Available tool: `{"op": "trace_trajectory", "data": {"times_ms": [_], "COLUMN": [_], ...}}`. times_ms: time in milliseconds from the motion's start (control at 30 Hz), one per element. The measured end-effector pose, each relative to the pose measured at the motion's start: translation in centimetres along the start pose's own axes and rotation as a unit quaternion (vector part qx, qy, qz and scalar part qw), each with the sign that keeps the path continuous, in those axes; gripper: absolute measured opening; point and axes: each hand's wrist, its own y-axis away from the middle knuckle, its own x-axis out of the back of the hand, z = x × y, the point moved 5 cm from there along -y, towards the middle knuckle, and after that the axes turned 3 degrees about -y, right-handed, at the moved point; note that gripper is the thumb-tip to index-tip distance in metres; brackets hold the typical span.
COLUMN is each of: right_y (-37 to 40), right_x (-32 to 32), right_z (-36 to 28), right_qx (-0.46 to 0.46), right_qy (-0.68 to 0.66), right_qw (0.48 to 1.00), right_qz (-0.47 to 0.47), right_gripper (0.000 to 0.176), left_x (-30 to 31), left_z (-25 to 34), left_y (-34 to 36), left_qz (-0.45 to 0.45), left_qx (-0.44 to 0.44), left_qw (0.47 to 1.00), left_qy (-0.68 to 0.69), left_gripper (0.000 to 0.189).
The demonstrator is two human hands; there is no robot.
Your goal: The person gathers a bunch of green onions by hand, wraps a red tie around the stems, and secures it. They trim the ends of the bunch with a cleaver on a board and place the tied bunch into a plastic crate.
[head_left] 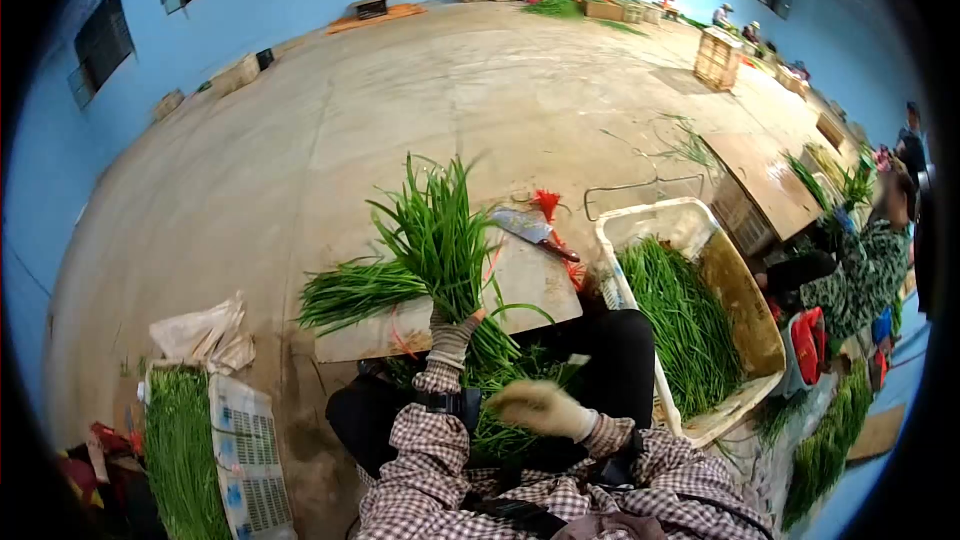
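My left hand, in a grey knitted glove or cuff, is wrapped round a bunch of long green chives, held leafy end up and away from me. Another bunch of chives lies under it on a pale board. My right hand, in a cream work glove, hovers over loose greens in my lap; motion smears its fingers. A cleaver with a dark wooden handle rests on the board's far edge, among red ties.
A white crate of chives stands at my right, another crate at my left beside a white sack. A person in camouflage sleeves sits to the right near a large box. Other people work along the far wall.
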Motion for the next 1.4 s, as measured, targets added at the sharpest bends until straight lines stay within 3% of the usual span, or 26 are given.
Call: {"op": "trace_trajectory", "data": {"times_ms": [33, 67, 133, 200, 233, 300, 367, 433, 500, 633, 667, 733, 800, 867, 967, 1000, 1067, 1100, 1133, 1167, 1200, 1267, 1300, 1333, 1367, 1400], "right_y": [0.7, 2.3, -0.7, -3.9, -5.0, -7.0, -8.1, -9.1, -10.1, -11.8, -11.8, -12.1, -12.0, -11.8, -11.3, -11.2, -9.4, -8.5, -7.6, -6.5, -5.4, -3.2, -3.0, -3.6, -5.4, -4.6], "right_x": [-2.4, -3.0, 0.0, 4.2, 6.2, 8.7, 10.0, 11.0, 11.5, 12.1, 12.0, 11.5, 10.7, 10.1, 11.0, 12.9, 15.9, 18.1, 18.0, 17.7, 17.1, 15.8, 14.3, 11.1, 7.9, 5.9], "right_z": [1.2, 4.2, 2.7, -0.7, -2.6, -4.0, -5.2, -3.8, -3.3, -1.4, -1.2, -1.6, -1.8, -2.3, -2.1, -0.6, -8.2, -10.4, -13.0, -15.5, -17.7, -14.0, -11.1, -12.2, -11.2, -7.9], "right_qx": [0.104, 0.078, 0.045, 0.023, 0.037, 0.05, 0.07, 0.036, 0.029, 0.006, -0.023, -0.035, -0.037, -0.027, 0.05, 0.189, 0.172, 0.228, 0.245, 0.245, 0.258, 0.25, 0.199, 0.143, 0.088, 0.051], "right_qy": [0.191, 0.34, 0.276, 0.195, 0.178, 0.08, 0.105, 0.076, 0.004, -0.086, -0.135, -0.153, -0.198, -0.235, -0.181, -0.155, -0.175, -0.237, -0.03, 0.214, 0.392, 0.18, -0.174, 0.135, 0.123, 0.208], "right_qw": [0.965, 0.912, 0.942, 0.978, 0.983, 0.982, 0.96, 0.955, 0.938, 0.939, 0.941, 0.944, 0.935, 0.924, 0.923, 0.846, 0.817, 0.793, 0.819, 0.774, 0.675, 0.84, 0.926, 0.973, 0.982, 0.955], "right_qz": [-0.148, -0.217, -0.186, -0.069, 0.017, 0.163, 0.251, 0.286, 0.344, 0.333, 0.309, 0.289, 0.293, 0.299, 0.337, 0.475, 0.522, 0.513, 0.518, 0.543, 0.569, 0.446, 0.271, 0.12, -0.115, -0.205], "right_gripper": [0.033, 0.041, 0.037, 0.025, 0.017, 0.008, 0.009, 0.016, 0.021, 0.023, 0.022, 0.02, 0.019, 0.017, 0.015, 0.015, 0.018, 0.019, 0.018, 0.017, 0.016, 0.016, 0.019, 0.018, 0.017, 0.014], "left_x": [-0.2, 1.1, 3.6, 1.8, 0.7, 0.9, -1.1, -1.3, -1.7, -3.3, -3.7, -5.1, -5.1, -4.5, -4.7, -4.5, -2.7, -2.2, -1.5, -1.1, -0.8, -0.7, -1.0, -1.3, -1.6, -1.8], "left_z": [1.2, -4.3, -15.1, -5.6, -0.2, -2.8, 0.4, -1.0, -1.2, 0.3, -0.9, -0.2, 0.9, -2.2, -0.4, -0.2, -4.9, -4.8, -5.1, -5.4, -5.9, -6.2, -5.6, -4.9, -4.1, -3.3], "left_y": [0.3, -2.1, -6.4, -2.0, 0.5, -0.1, 1.9, 1.5, 1.5, 2.3, 2.1, 1.9, 2.6, 1.3, 2.0, 2.2, 1.7, 2.0, 2.2, 2.7, 2.3, 2.0, 1.6, 1.4, 1.2, 1.3], "left_qz": [-0.001, -0.031, 0.023, -0.008, 0.001, -0.027, -0.025, -0.017, -0.066, -0.078, -0.057, -0.08, -0.08, -0.109, -0.099, -0.075, -0.086, -0.083, -0.039, 0.002, -0.01, -0.018, -0.016, -0.016, -0.02, -0.023], "left_qx": [-0.039, 0.041, 0.212, 0.1, 0.046, -0.001, 0.071, 0.077, 0.009, -0.021, 0.128, 0.208, 0.164, 0.084, 0.062, 0.09, 0.138, 0.133, 0.133, 0.135, 0.091, 0.051, 0.053, 0.049, 0.046, 0.047], "left_qw": [0.997, 0.99, 0.808, 0.947, 0.983, 0.982, 0.92, 0.934, 0.978, 0.995, 0.937, 0.841, 0.95, 0.978, 0.985, 0.987, 0.969, 0.969, 0.983, 0.989, 0.995, 0.995, 0.986, 0.985, 0.969, 0.959], "left_qy": [-0.062, 0.134, 0.549, 0.305, 0.177, 0.188, 0.385, 0.347, 0.2, 0.059, 0.32, 0.492, 0.254, 0.155, 0.129, 0.11, 0.189, 0.191, 0.123, 0.055, 0.032, 0.085, 0.159, 0.163, 0.242, 0.278], "left_gripper": [0.061, 0.059, 0.058, 0.057, 0.056, 0.052, 0.049, 0.048, 0.047, 0.049, 0.043, 0.051, 0.06, 0.061, 0.062, 0.062, 0.061, 0.061, 0.062, 0.062, 0.065, 0.071, 0.073, 0.073, 0.073, 0.073]}}
